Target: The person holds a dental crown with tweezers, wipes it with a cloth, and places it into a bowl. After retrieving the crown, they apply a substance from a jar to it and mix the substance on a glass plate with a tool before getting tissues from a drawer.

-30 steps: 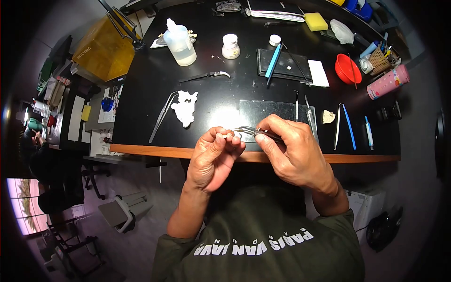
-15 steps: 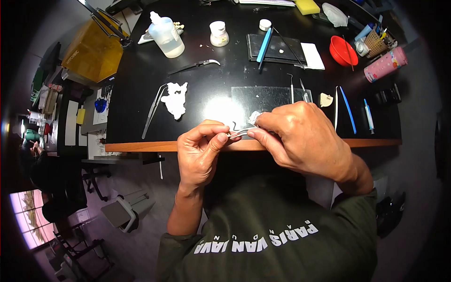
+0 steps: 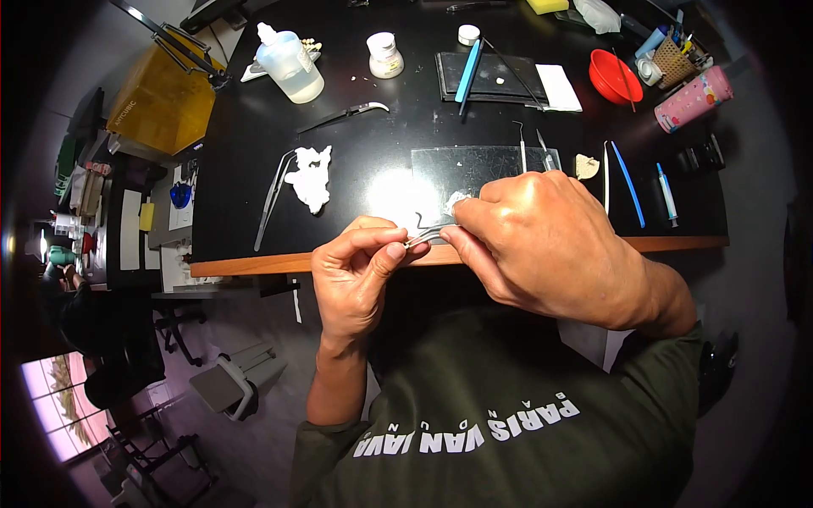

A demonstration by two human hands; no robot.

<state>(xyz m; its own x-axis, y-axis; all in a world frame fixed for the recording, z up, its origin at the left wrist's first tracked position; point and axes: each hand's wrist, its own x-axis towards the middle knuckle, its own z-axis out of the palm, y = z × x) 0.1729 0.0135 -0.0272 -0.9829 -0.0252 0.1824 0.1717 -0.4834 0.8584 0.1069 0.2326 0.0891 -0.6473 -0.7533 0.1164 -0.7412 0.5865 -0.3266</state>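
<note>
Fingers (image 3: 391, 247) of my left hand (image 3: 356, 284) are pinched shut on a tiny pale piece I can barely make out, held right at the tips of the slim steel tweezers (image 3: 430, 234). My right hand (image 3: 542, 245) grips those tweezers closed, thumb and forefinger pressed on the shanks, with a thin bent wire (image 3: 418, 219) curling up just above the tips. Both hands meet over the wooden front edge of the black work surface (image 3: 373, 144). Just behind the right knuckles lies a clear rectangular glass slab (image 3: 461, 165) with a small white lump (image 3: 458, 200) on its near edge. Left of it sits a crumpled white wad (image 3: 311, 177) beside long steel forceps (image 3: 273, 199). Farther back stand a clear plastic squeeze bottle (image 3: 290, 63) and a small white jar (image 3: 385, 55); a red plastic bowl (image 3: 616, 76) sits far right.
</note>
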